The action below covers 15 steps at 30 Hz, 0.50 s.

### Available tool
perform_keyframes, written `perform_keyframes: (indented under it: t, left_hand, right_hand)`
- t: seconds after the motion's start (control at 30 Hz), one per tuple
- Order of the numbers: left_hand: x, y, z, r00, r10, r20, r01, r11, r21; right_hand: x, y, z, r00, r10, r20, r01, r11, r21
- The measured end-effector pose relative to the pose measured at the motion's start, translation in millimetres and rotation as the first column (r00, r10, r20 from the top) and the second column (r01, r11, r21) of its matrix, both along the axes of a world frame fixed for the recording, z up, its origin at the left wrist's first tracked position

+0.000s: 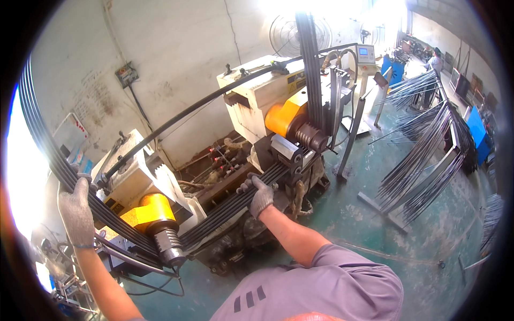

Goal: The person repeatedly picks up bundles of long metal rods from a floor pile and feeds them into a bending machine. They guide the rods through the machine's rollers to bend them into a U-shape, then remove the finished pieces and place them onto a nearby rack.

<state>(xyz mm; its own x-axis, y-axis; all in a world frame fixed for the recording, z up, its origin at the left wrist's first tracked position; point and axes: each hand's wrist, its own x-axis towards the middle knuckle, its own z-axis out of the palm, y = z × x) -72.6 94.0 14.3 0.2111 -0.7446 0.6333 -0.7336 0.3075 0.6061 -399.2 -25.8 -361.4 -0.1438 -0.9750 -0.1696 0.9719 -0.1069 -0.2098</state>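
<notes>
A bundle of several dark metal rods [219, 216] runs side by side across a bending machine, with one end rising at the far left and the other upright behind the right head. My left hand [76, 211], in a grey knit glove, is closed round the rising left part. My right hand [261, 196], gloved alike, curls its fingers over the middle stretch. Between my hands is the left yellow bending head [152, 209] with its ribbed steel roller [169, 246]. Beyond my right hand sits the right yellow bending head [284, 119], its dark ribbed roller [311, 137] beside the rods.
A long dark bar [187, 111] spans the machine's two white housings. A control box with a screen [365, 53] stands behind. Rod bundles [417, 160] rest on a rack at right, above a loose metal bar [382, 212] on the green floor. Another person [435, 60] is far back.
</notes>
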Motion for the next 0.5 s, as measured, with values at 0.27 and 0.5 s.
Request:
perform_keyframes:
  t: [0.27, 0.5]
  left_hand:
    - [-9, -2, 14, 0.978, -0.111, -0.178, 0.104, 0.993, -0.048]
    - [-7, -16, 22, 0.976, -0.083, -0.201, 0.057, 0.99, -0.133]
  right_hand:
    - [2, 4, 7, 1.0, -0.006, -0.002, 0.006, 1.0, 0.0]
    - [0, 3, 3, 1.0, -0.002, 0.003, 0.002, 1.0, -0.009]
